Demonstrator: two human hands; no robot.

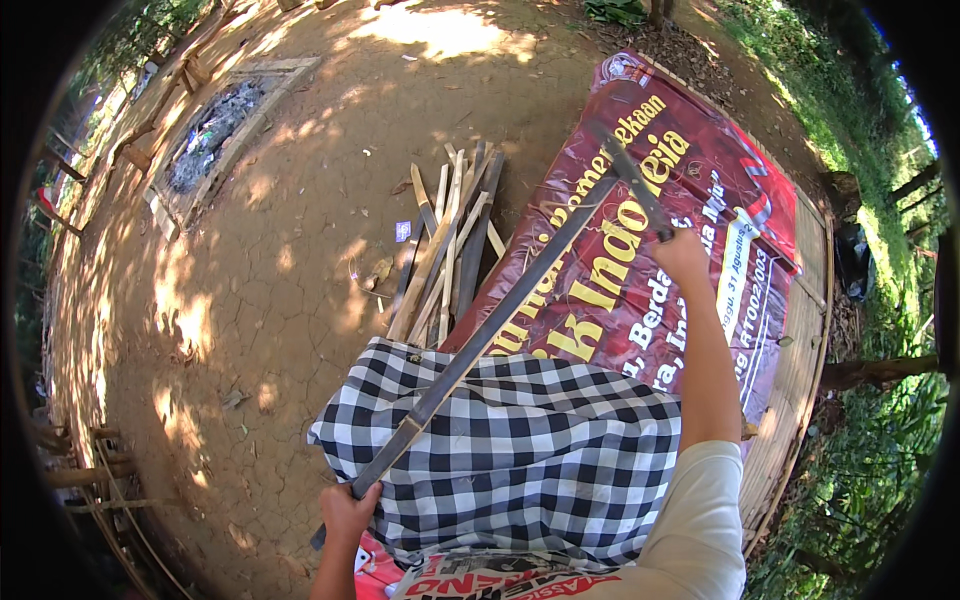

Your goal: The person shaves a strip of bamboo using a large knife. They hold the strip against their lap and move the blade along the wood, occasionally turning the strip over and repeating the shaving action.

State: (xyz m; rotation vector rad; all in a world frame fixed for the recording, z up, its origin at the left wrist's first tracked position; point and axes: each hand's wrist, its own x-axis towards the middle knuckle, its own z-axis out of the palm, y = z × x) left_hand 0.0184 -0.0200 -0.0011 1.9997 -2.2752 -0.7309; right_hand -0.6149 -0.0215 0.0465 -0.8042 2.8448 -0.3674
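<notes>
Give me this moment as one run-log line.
left hand: grips near end of dark strip | right hand: holds bladed tool at strip's far end | checked cloth: below strip | loose strips: piled on ground

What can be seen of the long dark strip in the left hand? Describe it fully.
The long dark strip looks like split bamboo: narrow, nearly straight, with a paler edge and a joint mark nearer its lower end. It slants from lower left to upper right, above the checked cloth and red banner. The left hand grips it; its far end appears to meet the blade.
</notes>
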